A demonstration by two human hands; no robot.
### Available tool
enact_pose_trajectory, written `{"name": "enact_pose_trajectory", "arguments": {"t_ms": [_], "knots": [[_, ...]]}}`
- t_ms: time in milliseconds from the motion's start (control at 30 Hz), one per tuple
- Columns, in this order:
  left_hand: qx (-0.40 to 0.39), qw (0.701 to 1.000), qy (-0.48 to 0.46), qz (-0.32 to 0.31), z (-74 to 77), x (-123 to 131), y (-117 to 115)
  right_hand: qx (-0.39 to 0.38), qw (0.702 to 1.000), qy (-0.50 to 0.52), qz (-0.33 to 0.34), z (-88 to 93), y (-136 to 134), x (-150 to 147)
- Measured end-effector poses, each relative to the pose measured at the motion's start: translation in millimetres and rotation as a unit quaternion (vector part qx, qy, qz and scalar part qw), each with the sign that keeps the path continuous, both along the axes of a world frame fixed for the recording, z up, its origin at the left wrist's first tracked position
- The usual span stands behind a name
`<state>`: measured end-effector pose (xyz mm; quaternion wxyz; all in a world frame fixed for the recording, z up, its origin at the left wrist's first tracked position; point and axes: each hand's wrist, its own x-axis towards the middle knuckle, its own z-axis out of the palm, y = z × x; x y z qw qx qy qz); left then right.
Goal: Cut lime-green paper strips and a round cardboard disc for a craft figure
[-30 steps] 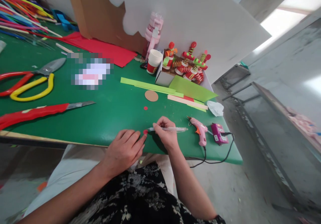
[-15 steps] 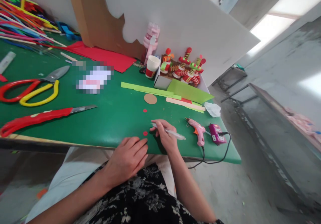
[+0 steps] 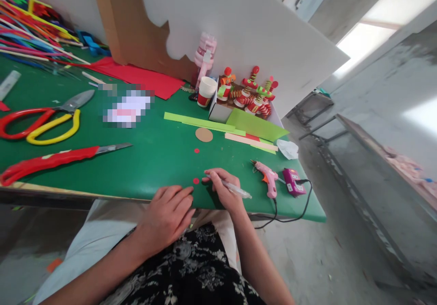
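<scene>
My right hand [image 3: 226, 190] is closed round a clear pen [image 3: 235, 188], held at a slant just over the green tabletop. Close to its fingertips lies a small red paper disc [image 3: 195, 181]; a second, smaller-looking red disc [image 3: 196, 150] is farther back. At the table's front edge rests my left hand [image 3: 170, 209], palm down, fingers lying loosely flat and holding nothing that I can see. Beyond the discs is a brown cardboard disc [image 3: 204, 134]. A pink glue gun [image 3: 268, 177] lies to the right of my right hand, its cord trailing off the edge.
Scissors [image 3: 70, 107] and a red-handled knife [image 3: 58, 160] lie on the left. Behind are green paper strips [image 3: 201, 123], paper cups [image 3: 206, 91] and a box [image 3: 218, 112] of red-and-green paper figures. A purple box [image 3: 293, 182] sits near the right edge.
My right hand with the pen has lowered slightly toward the front edge. My left hand has shifted a little to the left, away from the near red disc.
</scene>
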<state>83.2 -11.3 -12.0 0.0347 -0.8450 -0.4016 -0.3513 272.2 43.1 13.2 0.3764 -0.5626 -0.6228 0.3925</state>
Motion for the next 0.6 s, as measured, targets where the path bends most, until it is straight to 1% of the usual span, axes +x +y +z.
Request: {"name": "enact_pose_trajectory", "arguments": {"t_ms": [67, 100, 233, 300, 400, 533, 600], "knots": [[0.01, 1.0, 0.0, -0.016, 0.0, 4.0, -0.1, 0.005, 1.0, 0.012, -0.018, -0.7, 5.6, -3.9], [0.017, 1.0, 0.007, -0.01, -0.4, 5.5, 1.0, 0.006, 0.999, 0.025, -0.029, -1.4, 8.6, -6.2], [0.022, 0.997, 0.052, 0.052, -2.9, 7.0, 8.6, -0.024, 0.993, 0.097, -0.064, -5.5, 18.4, -14.2], [0.017, 0.996, 0.063, 0.063, -4.2, 6.3, 11.3, -0.031, 0.993, 0.094, -0.065, -7.1, 20.5, -16.0], [0.022, 0.995, 0.07, 0.066, -6.0, 5.6, 12.4, -0.024, 0.996, 0.067, -0.061, -7.3, 21.5, -16.9], [0.023, 0.995, 0.079, 0.065, -7.5, 5.5, 11.9, -0.045, 0.996, 0.063, -0.054, -5.3, 23.3, -17.9], [0.019, 0.994, 0.083, 0.068, -7.2, 5.8, 11.9, -0.044, 0.996, 0.051, -0.051, -4.4, 23.8, -18.0]]}}
